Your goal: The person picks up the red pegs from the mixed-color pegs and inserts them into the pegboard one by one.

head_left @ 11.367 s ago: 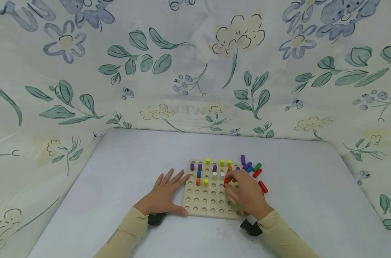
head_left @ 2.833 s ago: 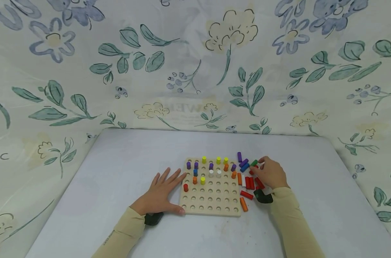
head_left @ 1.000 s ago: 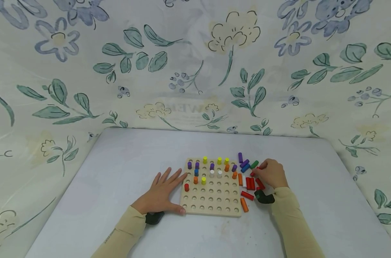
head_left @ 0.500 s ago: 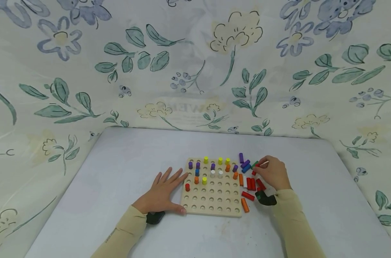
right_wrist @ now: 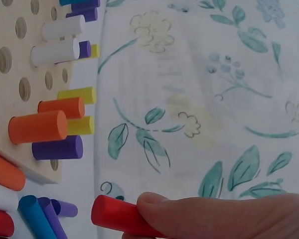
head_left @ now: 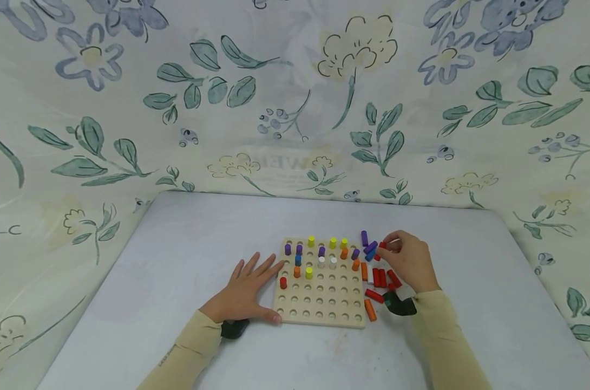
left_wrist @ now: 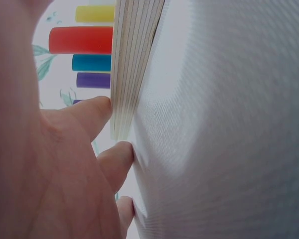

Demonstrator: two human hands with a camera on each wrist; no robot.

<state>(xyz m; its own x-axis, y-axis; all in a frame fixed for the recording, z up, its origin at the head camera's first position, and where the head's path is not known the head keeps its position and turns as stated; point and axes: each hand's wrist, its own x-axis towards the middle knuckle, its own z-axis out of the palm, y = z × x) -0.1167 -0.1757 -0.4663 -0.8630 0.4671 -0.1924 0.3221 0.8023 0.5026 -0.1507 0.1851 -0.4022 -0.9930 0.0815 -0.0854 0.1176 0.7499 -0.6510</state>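
A wooden pegboard (head_left: pixel 319 298) with rows of round holes lies on the white table, several coloured pegs upright in its far half. My left hand (head_left: pixel 243 292) is spread flat at the board's left side, index fingertip and thumb against its edge; the left wrist view shows a fingertip (left_wrist: pixel 97 112) at the layered edge, close to a red peg (left_wrist: pixel 82 40). My right hand (head_left: pixel 409 260) pinches a red peg (right_wrist: pixel 122 215) between thumb and fingers, over the loose pegs right of the board. In the head view the green peg is hidden behind this hand.
Loose pegs lie along the board's right side: red pegs (head_left: pixel 379 278), a white one (head_left: pixel 370 275), an orange peg (head_left: pixel 370 310) near the front corner, a blue peg (head_left: pixel 370 254) and purple pegs (head_left: pixel 365 238) at the back. A floral cloth (head_left: pixel 275 108) hangs behind the table.
A red peg now stands in the board's left column. My right hand, earlier over the board, has gone to the loose pegs and lifted another red peg. My left hand stays at the edge.
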